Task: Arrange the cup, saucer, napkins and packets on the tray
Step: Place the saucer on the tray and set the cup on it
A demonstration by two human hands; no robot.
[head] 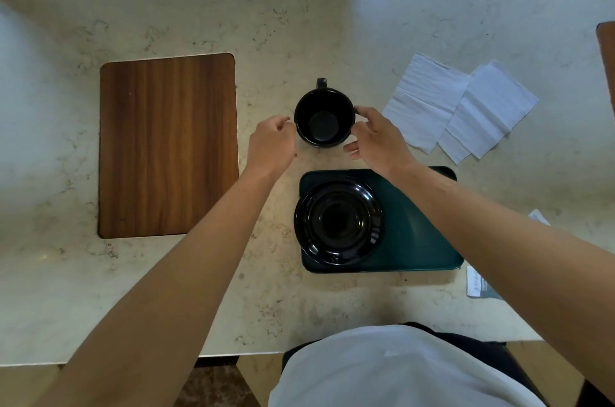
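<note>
A black cup point(323, 117) stands upright on the marble counter, its handle pointing away from me. My left hand point(271, 145) is at its left side and my right hand point(377, 137) at its right side, fingers curled against the cup's wall. Nearer to me lies a dark green tray point(412, 233) with a black saucer point(337, 222) on its left half. Two white napkins point(459, 107) lie overlapping on the counter to the right of the cup. A packet point(479, 285) shows beside the tray's near right corner, partly hidden by my right arm.
A wooden board point(168, 145) is set into the counter on the left. Another white packet corner point(538, 217) peeks out behind my right forearm. The counter's front edge runs below the tray, with my white shirt under it.
</note>
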